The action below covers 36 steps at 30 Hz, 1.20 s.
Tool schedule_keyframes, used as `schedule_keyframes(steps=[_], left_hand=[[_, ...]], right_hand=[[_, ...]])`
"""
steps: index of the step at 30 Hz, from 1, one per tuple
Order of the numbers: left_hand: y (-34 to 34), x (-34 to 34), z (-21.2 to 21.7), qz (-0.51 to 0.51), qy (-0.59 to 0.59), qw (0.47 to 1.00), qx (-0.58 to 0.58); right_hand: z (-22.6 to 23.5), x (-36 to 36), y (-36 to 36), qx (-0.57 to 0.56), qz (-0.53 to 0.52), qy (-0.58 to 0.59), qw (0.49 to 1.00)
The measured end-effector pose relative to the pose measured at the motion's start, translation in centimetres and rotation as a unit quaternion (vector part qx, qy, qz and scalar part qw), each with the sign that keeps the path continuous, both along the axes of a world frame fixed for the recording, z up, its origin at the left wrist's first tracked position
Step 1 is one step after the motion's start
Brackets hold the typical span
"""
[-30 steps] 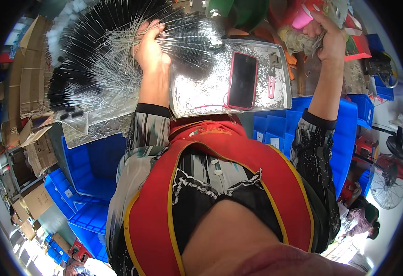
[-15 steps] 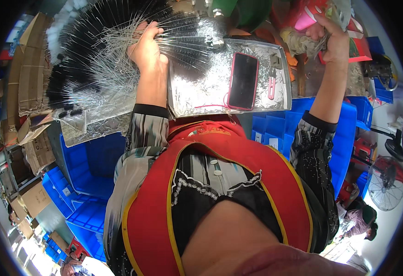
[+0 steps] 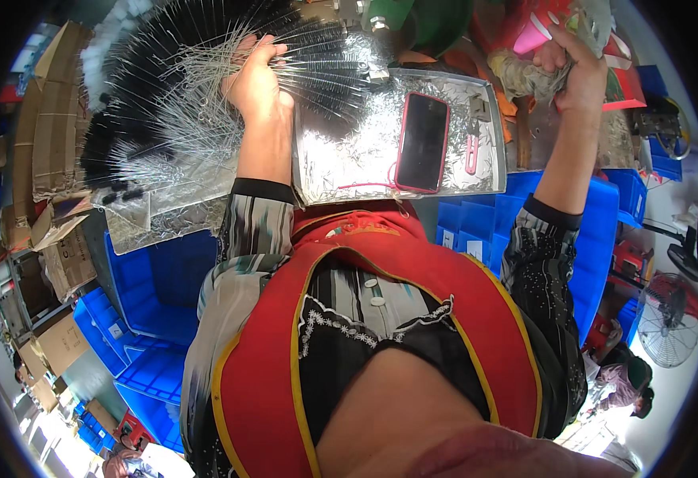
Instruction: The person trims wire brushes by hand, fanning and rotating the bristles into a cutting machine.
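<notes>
A bunch of thin wire brushes with black bristles and twisted wire stems is gripped in my left hand, its fingers closed around the stems. Under and beside that hand spreads a big pile of similar black brushes, wire ends fanning out. At the upper right, my right hand is curled beside a wad of pale crumpled material, just below a pink cone-shaped thing. What its fingers hold, if anything, I cannot make out.
Between my hands a white shallow tray holds a phone in a red case and a small pink tool. Blue bins stand below the bench edge. Cardboard boxes are at left, a fan at right.
</notes>
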<state>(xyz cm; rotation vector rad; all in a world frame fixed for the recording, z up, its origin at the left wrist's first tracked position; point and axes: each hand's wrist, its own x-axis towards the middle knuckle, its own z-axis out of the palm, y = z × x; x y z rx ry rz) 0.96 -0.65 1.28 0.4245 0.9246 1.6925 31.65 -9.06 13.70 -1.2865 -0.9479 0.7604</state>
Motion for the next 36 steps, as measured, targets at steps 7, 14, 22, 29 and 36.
schedule_keyframes(steps=[7, 14, 22, 29, 36], left_hand=[[0.2, -0.5, -0.3, -0.075, 0.017, 0.997, 0.027], [0.6, -1.1, -1.2, -0.082, -0.058, 0.994, 0.035], [0.7, -0.1, -0.7, -0.071, -0.068, 0.994, 0.042], [1.0, 0.0, -0.7, -0.060, -0.054, 0.996, 0.033], [1.8, -0.7, -1.7, -0.069, -0.084, 0.994, 0.026]], right_hand=[[-7.7, -1.4, 1.0, 0.215, 0.003, 0.002, 0.977], [-2.0, -0.3, 0.0, 0.027, -0.016, 0.027, 0.999], [-3.1, -0.3, -0.1, 0.046, -0.006, 0.007, 0.999], [-1.1, 0.5, 0.3, -0.016, -0.004, 0.025, 1.000], [-8.5, -1.1, 1.3, 0.238, 0.000, -0.020, 0.971]])
